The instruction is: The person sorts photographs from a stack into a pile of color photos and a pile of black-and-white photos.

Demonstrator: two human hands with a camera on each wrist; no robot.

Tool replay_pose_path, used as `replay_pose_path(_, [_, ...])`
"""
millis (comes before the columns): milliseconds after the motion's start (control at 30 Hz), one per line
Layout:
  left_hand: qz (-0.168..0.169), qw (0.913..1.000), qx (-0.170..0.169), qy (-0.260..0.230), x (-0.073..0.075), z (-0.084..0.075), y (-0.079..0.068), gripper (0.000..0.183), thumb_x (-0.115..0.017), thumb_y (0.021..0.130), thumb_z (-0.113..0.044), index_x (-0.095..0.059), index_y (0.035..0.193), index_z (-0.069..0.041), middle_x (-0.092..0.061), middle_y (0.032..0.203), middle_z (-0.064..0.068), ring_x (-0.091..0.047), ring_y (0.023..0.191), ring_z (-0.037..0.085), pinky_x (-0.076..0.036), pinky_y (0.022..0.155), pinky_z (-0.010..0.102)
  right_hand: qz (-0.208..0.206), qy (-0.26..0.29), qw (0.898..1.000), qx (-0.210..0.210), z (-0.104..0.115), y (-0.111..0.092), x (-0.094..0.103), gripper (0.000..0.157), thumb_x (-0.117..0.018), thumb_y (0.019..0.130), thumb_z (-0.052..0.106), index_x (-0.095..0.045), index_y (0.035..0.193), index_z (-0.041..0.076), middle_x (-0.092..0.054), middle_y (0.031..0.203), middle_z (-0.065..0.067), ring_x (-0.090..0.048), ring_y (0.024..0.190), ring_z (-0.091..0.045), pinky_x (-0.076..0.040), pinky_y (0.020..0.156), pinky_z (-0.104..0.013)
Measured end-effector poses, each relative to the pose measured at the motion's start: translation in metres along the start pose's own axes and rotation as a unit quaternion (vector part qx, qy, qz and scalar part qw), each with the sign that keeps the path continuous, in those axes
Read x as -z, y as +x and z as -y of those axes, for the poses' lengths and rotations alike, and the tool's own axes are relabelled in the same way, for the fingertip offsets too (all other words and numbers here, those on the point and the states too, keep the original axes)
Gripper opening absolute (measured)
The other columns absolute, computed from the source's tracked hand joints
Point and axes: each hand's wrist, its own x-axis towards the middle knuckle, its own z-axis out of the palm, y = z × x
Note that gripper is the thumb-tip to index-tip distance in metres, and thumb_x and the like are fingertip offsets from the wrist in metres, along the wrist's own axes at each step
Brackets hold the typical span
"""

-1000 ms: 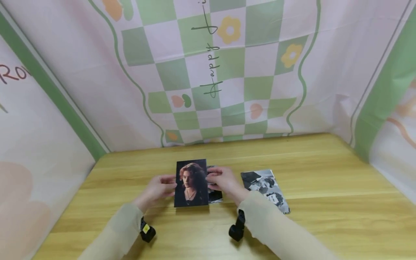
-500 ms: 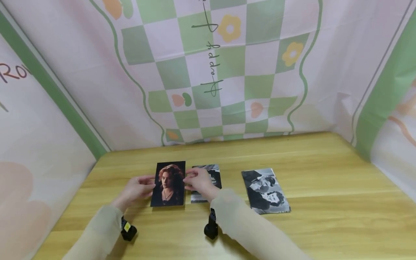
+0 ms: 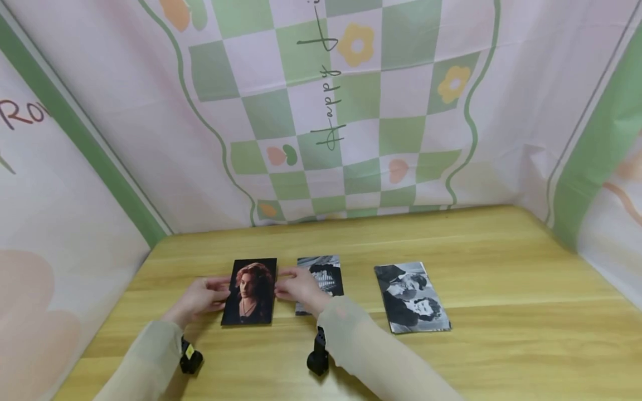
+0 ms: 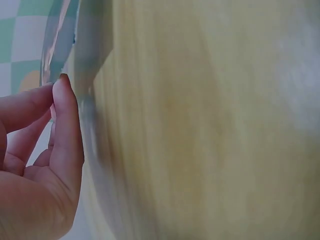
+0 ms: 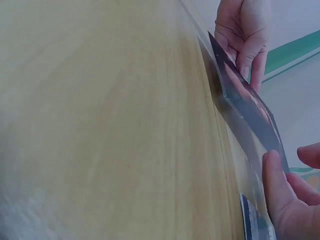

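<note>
A dark photo card (image 3: 249, 292) with a colour portrait is held between two hands over the left part of the table. My left hand (image 3: 200, 298) pinches its left edge, thumb and forefinger tips meeting there in the left wrist view. At the right edge is my right hand (image 3: 301, 287), with the thumb (image 5: 274, 175) on the near side of the card and a finger behind it. Seen from the right wrist, the card (image 5: 245, 100) tilts close over the wood. Behind the right hand lies a black-and-white photo card (image 3: 328, 278), partly hidden by that hand.
Further right, another black-and-white photo card (image 3: 413, 298) showing two people lies on the wooden table (image 3: 501, 267), with edges beneath it suggesting a small stack. A printed checkered cloth (image 3: 351, 139) hangs along the table's back edge, with cloth walls at both sides.
Both hands have carried the portrait card left and lately a little toward me. The middle black-and-white card, mostly covered before, now shows more. The right-hand card stays in place.
</note>
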Motion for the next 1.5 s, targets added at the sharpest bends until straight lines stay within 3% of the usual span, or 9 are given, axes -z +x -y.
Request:
replay_pose_path(267, [-0.010,0.9995,-0.003,0.031,-0.004,0.005,0.004,0.044,-0.055,0.087,0.010,-0.047,0.130,0.013,-0.060,0.101,0.018,-0.059,0.080,0.010,-0.059,0.068,0.026,0.008,0.039,0.999,-0.025,-0.008,0.002,-0.001,0.037,-0.048,0.090,-0.005,-0.048,0.126,-0.014,-0.060,0.109,-0.029,-0.063,0.085,-0.022,-0.057,0.084,-0.033])
replay_pose_path(567, [-0.023,0.9986,-0.018,0.044,-0.006,-0.003,0.005,0.038,-0.056,0.085,0.014,-0.050,0.122,0.020,-0.065,0.099,0.022,-0.063,0.086,0.015,-0.060,0.077,0.036,0.024,0.073,0.996,-0.054,-0.001,0.002,0.001,0.047,-0.037,0.101,0.012,-0.031,0.140,-0.013,-0.052,0.125,-0.035,-0.057,0.111,-0.040,-0.052,0.095,-0.039])
replay_pose_path(733, [-0.026,0.9989,-0.016,0.036,-0.005,-0.005,0.002,0.038,-0.056,0.083,0.015,-0.048,0.120,0.023,-0.066,0.099,0.026,-0.064,0.083,0.016,-0.060,0.076,0.036,0.029,0.080,0.995,-0.058,0.002,0.002,0.000,0.047,-0.036,0.101,0.014,-0.033,0.139,-0.013,-0.050,0.126,-0.035,-0.055,0.114,-0.042,-0.050,0.098,-0.042])
replay_pose_path(967, [-0.031,0.9991,-0.001,0.029,-0.003,-0.005,0.001,0.035,-0.055,0.085,0.014,-0.049,0.119,0.021,-0.065,0.097,0.022,-0.063,0.081,0.014,-0.060,0.074,0.033,0.026,0.092,0.994,-0.056,0.000,0.003,-0.001,0.045,-0.031,0.102,0.018,-0.039,0.133,-0.014,-0.049,0.126,-0.036,-0.053,0.115,-0.043,-0.049,0.100,-0.043])
replay_pose_path(1367, [-0.032,0.9994,0.007,-0.009,-0.003,-0.005,0.000,0.033,-0.054,0.087,0.013,-0.048,0.117,0.023,-0.065,0.091,0.016,-0.062,0.076,0.011,-0.059,0.069,0.025,0.032,0.099,0.993,-0.049,0.004,0.001,-0.004,0.053,-0.029,0.104,0.028,-0.036,0.136,-0.013,-0.044,0.131,-0.038,-0.047,0.121,-0.047,-0.043,0.105,-0.047])
replay_pose_path(1500, [-0.033,0.9994,0.008,-0.003,-0.003,-0.005,0.000,0.032,-0.054,0.088,0.011,-0.049,0.118,0.022,-0.062,0.099,0.022,-0.063,0.078,0.013,-0.060,0.071,0.026,0.028,0.103,0.993,-0.048,0.005,0.001,-0.004,0.053,-0.030,0.104,0.028,-0.036,0.137,-0.012,-0.044,0.132,-0.038,-0.046,0.122,-0.046,-0.042,0.107,-0.047])
